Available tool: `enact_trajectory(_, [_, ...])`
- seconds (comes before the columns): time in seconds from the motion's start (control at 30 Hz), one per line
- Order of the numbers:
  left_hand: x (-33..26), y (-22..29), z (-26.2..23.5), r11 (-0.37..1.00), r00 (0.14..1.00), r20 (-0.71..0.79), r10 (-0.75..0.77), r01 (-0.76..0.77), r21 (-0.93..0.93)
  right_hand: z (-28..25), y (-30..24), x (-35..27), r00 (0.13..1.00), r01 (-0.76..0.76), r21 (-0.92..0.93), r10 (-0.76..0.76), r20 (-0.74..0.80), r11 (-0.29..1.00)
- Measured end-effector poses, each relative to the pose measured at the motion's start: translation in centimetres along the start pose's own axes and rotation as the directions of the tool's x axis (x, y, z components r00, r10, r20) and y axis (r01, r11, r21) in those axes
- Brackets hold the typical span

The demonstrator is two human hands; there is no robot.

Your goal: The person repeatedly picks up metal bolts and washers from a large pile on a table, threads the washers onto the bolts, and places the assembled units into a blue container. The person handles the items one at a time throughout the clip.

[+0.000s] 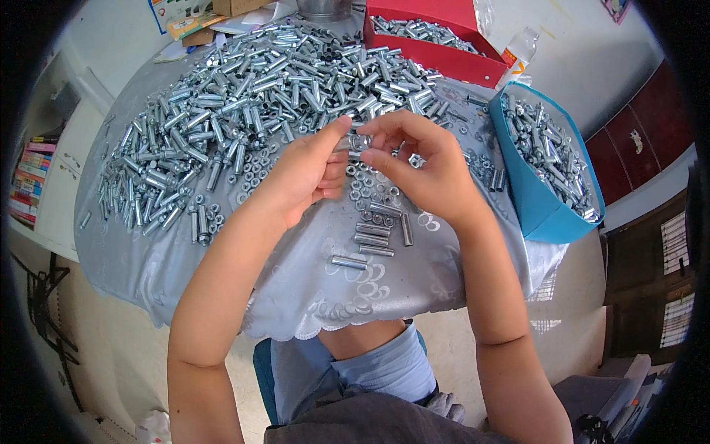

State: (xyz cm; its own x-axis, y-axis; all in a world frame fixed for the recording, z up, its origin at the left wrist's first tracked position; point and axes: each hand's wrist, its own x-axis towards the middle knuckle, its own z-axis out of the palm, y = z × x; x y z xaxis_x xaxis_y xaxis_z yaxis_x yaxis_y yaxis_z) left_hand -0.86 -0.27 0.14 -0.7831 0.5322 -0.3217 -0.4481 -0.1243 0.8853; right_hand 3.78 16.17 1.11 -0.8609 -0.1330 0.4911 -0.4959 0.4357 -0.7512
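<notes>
Over the near middle of the table, both my hands meet at a shiny metal expansion bolt (350, 143). My left hand (299, 176) is closed around one end, thumb along the top and fingers curled under. At the other end, my right hand (429, 169) pinches with thumb and fingertips; whether a nut is there is too small to tell. Below the hands lie several loose metal sleeves (371, 240), one apart from the others (349, 262). Loose nuts (360, 186) are scattered between and beneath my hands.
A large heap of metal bolts and sleeves (251, 81) covers the table's far side. At the back right stands a red box (444, 63) of bolts, beside a plastic bottle (521, 50). A blue bin (551, 218) full of bolts is at the right. A silvery cloth (296, 292) covers the table.
</notes>
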Motion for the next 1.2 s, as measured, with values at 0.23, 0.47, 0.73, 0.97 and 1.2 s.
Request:
enact_trajectory(0.23, [-0.3,0.0,0.1,0.999,0.999,-0.011,0.042,-0.041,0.029,-0.2,-1.1,-0.1,1.0,-0.016,-0.07,0.016,0.002,0.997])
enact_trajectory(0.47, [-0.1,-0.1,-0.1,0.999,1.0,-0.005,0.026,-0.025,0.043,-0.5,0.4,0.0,0.988,0.149,-0.254,-0.135,0.072,0.956])
enact_trajectory(0.73, [-0.1,-0.1,0.2,0.997,0.999,-0.035,0.041,-0.038,0.072,-0.3,-0.5,-0.1,0.993,0.12,-0.128,-0.12,0.01,0.984])
enact_trajectory(0.97, [0.1,-0.3,0.0,0.994,0.996,-0.048,0.069,-0.065,0.091,0.0,-0.2,-0.3,0.98,0.2,-0.159,-0.2,0.015,0.967])
enact_trajectory(1.2, [0.1,-0.5,0.2,0.992,0.99,-0.09,0.107,-0.101,0.071,0.2,-0.3,-0.3,0.97,0.241,-0.156,-0.245,-0.006,0.958])
